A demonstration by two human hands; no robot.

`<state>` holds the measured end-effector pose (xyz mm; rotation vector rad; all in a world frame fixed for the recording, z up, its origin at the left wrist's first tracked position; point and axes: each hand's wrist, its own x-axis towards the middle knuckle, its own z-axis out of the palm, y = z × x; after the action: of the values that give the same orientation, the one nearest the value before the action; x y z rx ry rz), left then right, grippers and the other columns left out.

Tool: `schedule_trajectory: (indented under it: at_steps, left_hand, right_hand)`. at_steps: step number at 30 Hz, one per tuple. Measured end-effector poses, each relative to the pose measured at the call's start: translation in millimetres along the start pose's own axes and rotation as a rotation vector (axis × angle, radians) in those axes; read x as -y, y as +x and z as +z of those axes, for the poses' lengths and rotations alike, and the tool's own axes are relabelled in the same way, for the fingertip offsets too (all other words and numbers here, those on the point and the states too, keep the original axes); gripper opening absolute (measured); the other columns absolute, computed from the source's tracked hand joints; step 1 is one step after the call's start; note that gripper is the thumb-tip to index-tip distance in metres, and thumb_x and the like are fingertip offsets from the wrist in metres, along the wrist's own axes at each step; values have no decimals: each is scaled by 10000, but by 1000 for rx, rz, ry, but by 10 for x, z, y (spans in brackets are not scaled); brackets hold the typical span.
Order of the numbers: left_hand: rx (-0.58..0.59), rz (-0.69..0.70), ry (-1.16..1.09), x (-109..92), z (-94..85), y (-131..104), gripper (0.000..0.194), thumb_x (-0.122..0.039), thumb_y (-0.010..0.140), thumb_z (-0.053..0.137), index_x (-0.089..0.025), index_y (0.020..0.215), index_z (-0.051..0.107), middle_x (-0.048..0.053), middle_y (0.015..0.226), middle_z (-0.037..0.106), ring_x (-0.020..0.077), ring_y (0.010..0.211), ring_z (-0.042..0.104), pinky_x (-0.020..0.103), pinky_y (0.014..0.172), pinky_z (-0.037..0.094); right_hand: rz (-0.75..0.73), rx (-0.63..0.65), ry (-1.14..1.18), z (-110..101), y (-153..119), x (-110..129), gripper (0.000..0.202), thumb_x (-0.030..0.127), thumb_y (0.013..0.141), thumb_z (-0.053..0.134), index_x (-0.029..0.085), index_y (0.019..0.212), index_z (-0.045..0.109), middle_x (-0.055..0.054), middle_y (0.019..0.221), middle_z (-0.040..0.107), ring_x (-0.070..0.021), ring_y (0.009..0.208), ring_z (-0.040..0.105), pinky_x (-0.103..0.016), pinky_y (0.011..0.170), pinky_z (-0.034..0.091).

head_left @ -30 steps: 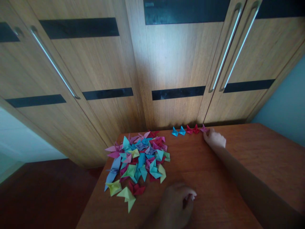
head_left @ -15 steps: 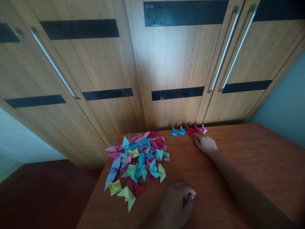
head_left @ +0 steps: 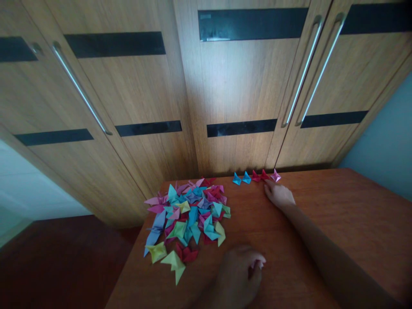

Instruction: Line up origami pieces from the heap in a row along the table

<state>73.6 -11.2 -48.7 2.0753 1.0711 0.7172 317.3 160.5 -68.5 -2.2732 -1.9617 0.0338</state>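
The right hand point(head_left: 279, 195) is reaching out across the wooden table point(head_left: 337, 223) toward twelve o'clock, its arm stretching back to the near right corner of the view, and its fingertips point(head_left: 268, 183) are lying just beside, perhaps touching, the red folded pieces point(head_left: 260, 175) in a short row at the far edge; the fingers are lying loosely extended and flat rather than pinched, holding nothing that can be seen. That row is sitting against the foot of the wardrobe: two blue folded pieces point(head_left: 241, 178) at its nine o'clock end, the red ones in the middle, and a pink folded piece point(head_left: 275, 175) at its three o'clock end, just past the fingertips at about one o'clock from them. The left hand point(head_left: 240, 277) is resting near the six o'clock edge of the table, curled into a narrow, closed grip, and something small and pale is showing between its fingertips at the right side of the fist, though it is too small to tell what it is. At about ten o'clock from the left hand, a loose pile of folded paper pieces point(head_left: 189, 216) in blue, pink, red, purple and yellow-green is spreading over the left part of the table, well apart from the row. Behind the table, wooden wardrobe doors point(head_left: 238, 86) with dark bands and long metal handles point(head_left: 305, 68) are filling the upper view.
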Motion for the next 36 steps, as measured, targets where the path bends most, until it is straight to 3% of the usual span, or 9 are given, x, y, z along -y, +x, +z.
schedule_trajectory:
  at_steps: [3,10,16,21,26,36]
  left_hand:
    - [3,1,-8,5,4,0,222,-92,807,500,-204,879,677,11,855,685,131,763,604,215,689,435]
    - [-2,2,-12,-5,4,-2,228,-84,794,502,-201,879,678,15,851,685,138,768,602,225,716,443]
    - [9,1,-3,-1,-7,7,226,-92,801,494,-200,873,679,14,820,672,134,745,595,211,668,432]
    - [7,-1,5,2,-3,5,226,-91,800,498,-204,875,678,15,839,680,136,754,600,214,674,429]
    - [6,4,0,15,14,2,230,-81,792,501,-205,873,677,7,846,685,133,766,605,217,698,429]
    - [-3,-2,10,9,22,-6,213,-95,787,513,-212,863,675,2,813,671,129,731,590,213,669,418]
  right_hand:
    - [20,-22,12,-10,-24,-15,422,401,930,319,260,1275,517,-101,1048,668,-244,884,640,-324,725,456]
    - [224,-170,69,5,-56,-94,449,418,927,298,199,1076,660,-145,906,683,-260,804,646,-322,682,451]
    - [246,-165,84,24,-52,-113,437,407,920,316,204,1130,641,-144,865,677,-266,788,645,-336,684,462]
    - [222,-204,104,62,2,-131,469,393,926,303,207,1310,499,-136,854,678,-270,788,651,-343,695,465]
    - [202,-91,104,58,96,-127,556,412,904,353,177,1409,343,-155,923,674,-286,845,651,-358,711,472]
    - [199,-77,101,55,102,-131,551,407,907,351,185,1411,333,-154,957,670,-282,867,648,-367,729,477]
